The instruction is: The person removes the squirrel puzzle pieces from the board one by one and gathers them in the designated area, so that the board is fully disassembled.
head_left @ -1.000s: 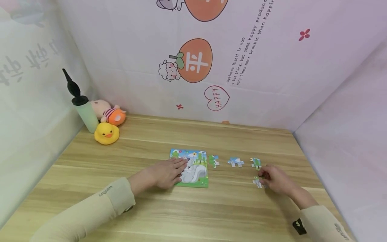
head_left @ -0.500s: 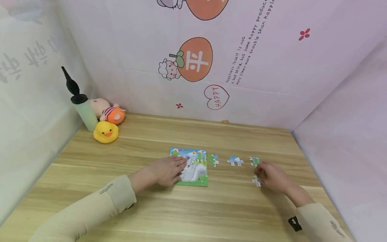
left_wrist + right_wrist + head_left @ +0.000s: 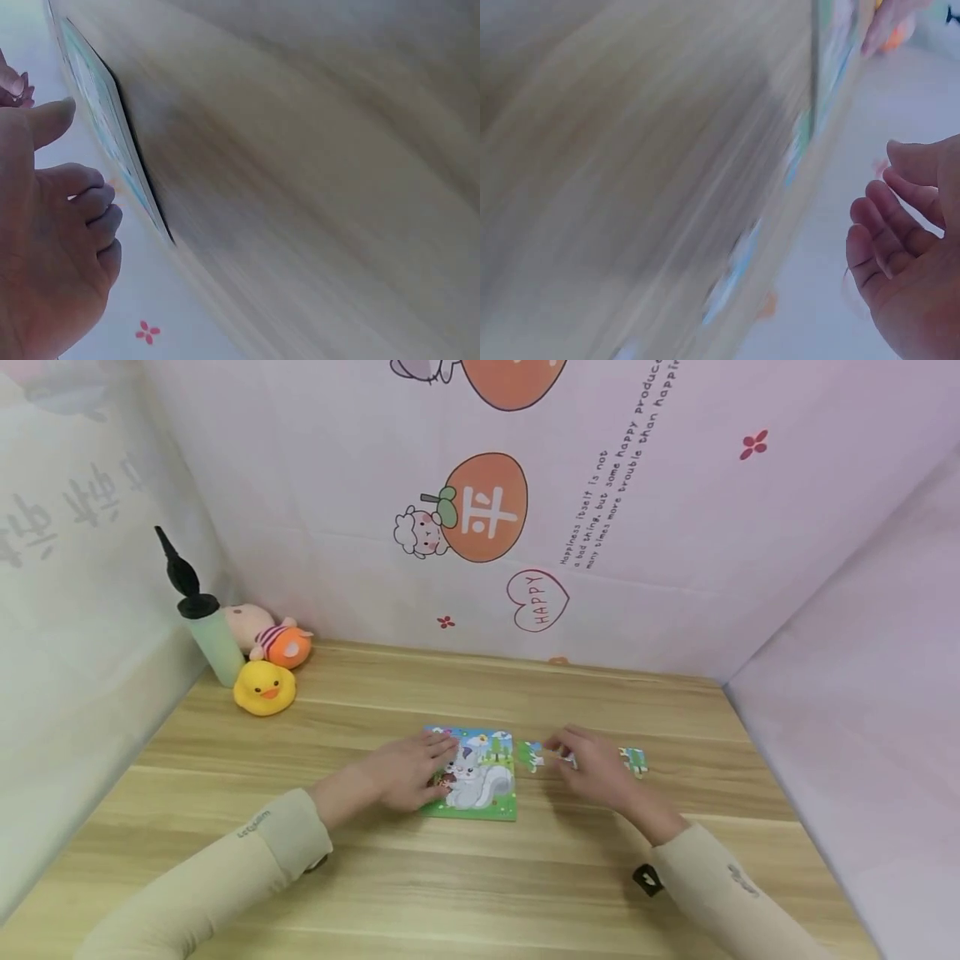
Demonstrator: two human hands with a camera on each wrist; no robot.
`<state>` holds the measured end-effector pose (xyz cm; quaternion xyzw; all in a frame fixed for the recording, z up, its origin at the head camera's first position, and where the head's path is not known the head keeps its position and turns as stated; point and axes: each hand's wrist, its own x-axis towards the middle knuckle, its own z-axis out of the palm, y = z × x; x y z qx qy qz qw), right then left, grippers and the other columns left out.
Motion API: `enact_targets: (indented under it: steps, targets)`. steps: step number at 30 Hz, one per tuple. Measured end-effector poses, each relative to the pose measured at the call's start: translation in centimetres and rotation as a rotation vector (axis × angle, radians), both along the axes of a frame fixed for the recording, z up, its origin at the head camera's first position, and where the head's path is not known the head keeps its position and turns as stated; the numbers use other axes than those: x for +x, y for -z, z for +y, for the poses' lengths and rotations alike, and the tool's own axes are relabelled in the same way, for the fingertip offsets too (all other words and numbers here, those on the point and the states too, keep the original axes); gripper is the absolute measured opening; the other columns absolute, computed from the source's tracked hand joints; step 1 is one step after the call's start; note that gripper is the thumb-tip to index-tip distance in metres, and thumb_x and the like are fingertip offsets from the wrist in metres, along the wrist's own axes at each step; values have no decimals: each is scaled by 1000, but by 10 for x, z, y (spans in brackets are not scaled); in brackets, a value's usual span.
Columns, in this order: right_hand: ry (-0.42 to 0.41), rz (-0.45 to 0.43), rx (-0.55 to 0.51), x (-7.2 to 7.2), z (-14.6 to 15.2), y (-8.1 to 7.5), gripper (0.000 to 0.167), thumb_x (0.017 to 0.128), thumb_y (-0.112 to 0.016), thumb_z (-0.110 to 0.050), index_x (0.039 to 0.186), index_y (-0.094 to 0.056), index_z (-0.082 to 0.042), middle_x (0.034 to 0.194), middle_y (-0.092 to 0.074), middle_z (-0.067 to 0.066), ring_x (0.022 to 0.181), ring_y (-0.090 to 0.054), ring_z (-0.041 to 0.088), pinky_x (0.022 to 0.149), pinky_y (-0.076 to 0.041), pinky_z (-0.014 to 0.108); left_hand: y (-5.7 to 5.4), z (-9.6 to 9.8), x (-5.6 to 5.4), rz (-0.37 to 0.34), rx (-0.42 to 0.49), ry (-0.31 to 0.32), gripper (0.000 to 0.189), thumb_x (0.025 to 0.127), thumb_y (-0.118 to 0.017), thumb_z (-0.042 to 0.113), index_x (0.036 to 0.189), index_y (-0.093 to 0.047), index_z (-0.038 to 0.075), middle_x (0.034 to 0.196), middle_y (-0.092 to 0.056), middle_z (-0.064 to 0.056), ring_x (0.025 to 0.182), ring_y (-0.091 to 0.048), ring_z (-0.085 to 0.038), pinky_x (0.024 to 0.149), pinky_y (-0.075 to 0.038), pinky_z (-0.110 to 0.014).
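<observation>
Pale sheets (image 3: 337, 485) screen this table (image 3: 450, 893) on 3 sides, booth-like.

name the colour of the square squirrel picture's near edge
The near edge is green, clearest in the head view.

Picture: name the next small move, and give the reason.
Probably move the left hand aside: in the head view it hides some of the picture at left, while loose pieces lie to its right, so baring it may help match them.

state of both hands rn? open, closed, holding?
Left hand: open, over the left part of the squirrel puzzle.
Right hand: fingers bent, by the loose pieces; can't tell if holding one.
</observation>
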<state>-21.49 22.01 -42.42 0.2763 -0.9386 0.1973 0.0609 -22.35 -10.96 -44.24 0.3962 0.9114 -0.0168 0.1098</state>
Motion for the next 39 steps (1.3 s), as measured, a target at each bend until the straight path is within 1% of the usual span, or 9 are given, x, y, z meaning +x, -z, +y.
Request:
enact_targets:
  steps: [3, 5, 7, 11, 15, 19, 24, 33, 39]
  targets:
    - [-53, -39, 49, -4, -31, -2, 34, 95, -75, -18, 124, -71, 0, 119, -74, 16, 109, -72, 33, 92, -63, 48, -2, -7, 0, -9, -14, -46, 80, 107, -43, 56, 165, -25, 4, 176, -16, -12, 166, -14, -30, 138, -14, -46]
    - [-89, -102, 105, -6, -50, -2, 44, 97, -74, -23, 133, -67, 2, 131, -70, 19, 121, -67, 36, 104, -58, 53, -2, -11, 0, -12, -33, -66, 84, 106, -42, 60, 165, -21, 5, 177, -13, -11, 166, -10, -29, 138, -11, -45]
    - [-116, -151, 181, -7, -66, 0, 53, 99, -72, -30, 140, -62, 1, 140, -65, 20, 130, -60, 38, 112, -52, 55, -1, -13, 1, -16, -41, -82, 86, 105, -42, 62, 166, -20, 5, 177, -11, -10, 166, -8, -28, 138, -10, -45]
    - [-147, -211, 297, -7, -91, 6, 65, 99, -70, -42, 148, -56, -2, 147, -59, 19, 134, -54, 36, 115, -49, 53, 3, -15, 4, -23, -70, -92, 86, 105, -39, 64, 166, -18, 7, 178, -10, -9, 166, -9, -27, 138, -11, -44]
    - [-186, -173, 346, -7, -105, 14, 68, 98, -69, -46, 147, -56, -1, 145, -60, 19, 131, -55, 36, 112, -50, 52, 7, -16, 6, -51, -88, -101, 85, 106, -37, 63, 167, -18, 7, 178, -11, -8, 166, -10, -25, 138, -12, -42]
    - [-189, -111, 393, -8, -112, 19, 68, 97, -70, -48, 145, -59, -1, 140, -62, 18, 125, -56, 33, 108, -52, 48, 9, -16, 6, -78, -90, -115, 85, 106, -37, 62, 167, -17, 6, 178, -9, -9, 166, -9, -25, 138, -12, -41]
    - [-163, -95, 379, -11, -115, 22, 72, 94, -75, -47, 144, -59, 2, 138, -62, 19, 124, -57, 33, 106, -54, 47, 7, -14, 5, -84, -97, -121, 85, 106, -38, 62, 167, -16, 6, 178, -9, -9, 166, -9, -25, 138, -13, -41]
    - [-80, -220, 293, -22, -117, 27, 79, 86, -81, -50, 142, -59, 2, 141, -57, 20, 132, -54, 36, 113, -51, 51, 8, -14, 3, -80, -107, -113, 85, 106, -38, 62, 167, -17, 6, 178, -9, -10, 166, -9, -26, 138, -13, -41]
    - [-49, -253, 254, -25, -119, 28, 80, 83, -84, -49, 141, -56, -1, 138, -57, 17, 132, -54, 34, 115, -50, 50, 8, -13, 3, -67, -119, -117, 85, 106, -38, 62, 166, -17, 6, 177, -10, -10, 166, -10, -26, 138, -13, -41]
